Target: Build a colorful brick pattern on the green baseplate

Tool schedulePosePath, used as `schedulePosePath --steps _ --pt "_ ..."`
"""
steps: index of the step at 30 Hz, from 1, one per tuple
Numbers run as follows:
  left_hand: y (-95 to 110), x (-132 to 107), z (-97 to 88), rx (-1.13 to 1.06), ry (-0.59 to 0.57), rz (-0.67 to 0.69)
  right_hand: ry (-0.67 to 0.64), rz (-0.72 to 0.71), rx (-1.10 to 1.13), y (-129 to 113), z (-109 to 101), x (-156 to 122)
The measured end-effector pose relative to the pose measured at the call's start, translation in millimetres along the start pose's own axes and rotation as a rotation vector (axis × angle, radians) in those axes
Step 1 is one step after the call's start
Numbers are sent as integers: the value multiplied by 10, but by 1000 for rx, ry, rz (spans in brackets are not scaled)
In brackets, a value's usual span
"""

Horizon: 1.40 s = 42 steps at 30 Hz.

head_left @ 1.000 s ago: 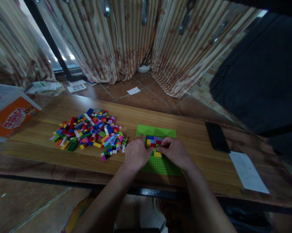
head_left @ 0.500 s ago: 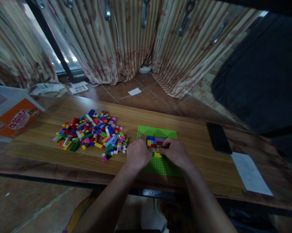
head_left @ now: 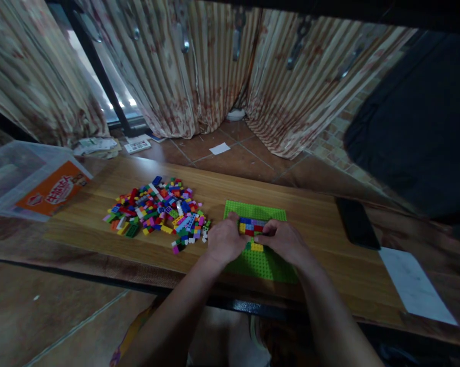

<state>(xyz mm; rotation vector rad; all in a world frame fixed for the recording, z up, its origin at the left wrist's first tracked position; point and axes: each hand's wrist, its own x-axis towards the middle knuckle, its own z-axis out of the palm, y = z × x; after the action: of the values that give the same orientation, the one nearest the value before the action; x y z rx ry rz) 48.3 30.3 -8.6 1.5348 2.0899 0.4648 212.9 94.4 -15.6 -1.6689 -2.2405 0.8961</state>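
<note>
A bright green studded baseplate [head_left: 266, 267] lies on the wooden table. Joined on its upper middle is a patch of toy building bricks [head_left: 248, 226] in blue, yellow, red and grey, with yellow bricks [head_left: 256, 247] just below. My left hand [head_left: 225, 239] is closed against the patch's left side, index finger along the edge and thumb at the lower rows. On the other side, my right hand [head_left: 285, 239] pinches at the lower right of the patch, where a small green brick shows by the fingertips. My fingers hide part of the bricks.
Left of the plate spreads a heap of loose bricks [head_left: 161, 211]. A clear plastic bin [head_left: 34, 173] with an orange label stands at the far left. On the right lie a black phone [head_left: 357, 223] and a white paper sheet [head_left: 415, 283]. Curtains [head_left: 199, 76] hang beyond the table.
The whole view has shifted, so the table and its contents appear farther right and slightly lower. Both hands keep nearly the same place on the bricks.
</note>
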Motion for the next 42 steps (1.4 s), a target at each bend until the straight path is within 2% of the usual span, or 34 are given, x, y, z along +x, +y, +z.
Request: schedulePosePath --steps 3,5,8,17,23,27,30,34,42 --pt "-37 10 -16 -24 -21 19 -25 -41 69 83 -48 25" --pt "-56 10 -27 -42 -35 20 8 -41 76 128 -71 41" --pt "-65 -6 -46 -61 -44 17 61 -22 44 167 -70 66" --pt "-91 -35 -109 -193 -16 18 111 10 -83 201 -2 157" --pt "-284 52 -274 -341 159 53 91 16 -107 253 12 186" --pt "-457 95 -384 -390 300 22 87 46 -134 289 20 214" --pt "-581 118 -457 -378 404 -41 63 58 -126 305 29 238" --pt "-764 149 -600 -328 475 -110 71 42 -115 324 45 257" --pt "-1267 80 -1014 -237 655 -414 78 40 -129 376 69 292"
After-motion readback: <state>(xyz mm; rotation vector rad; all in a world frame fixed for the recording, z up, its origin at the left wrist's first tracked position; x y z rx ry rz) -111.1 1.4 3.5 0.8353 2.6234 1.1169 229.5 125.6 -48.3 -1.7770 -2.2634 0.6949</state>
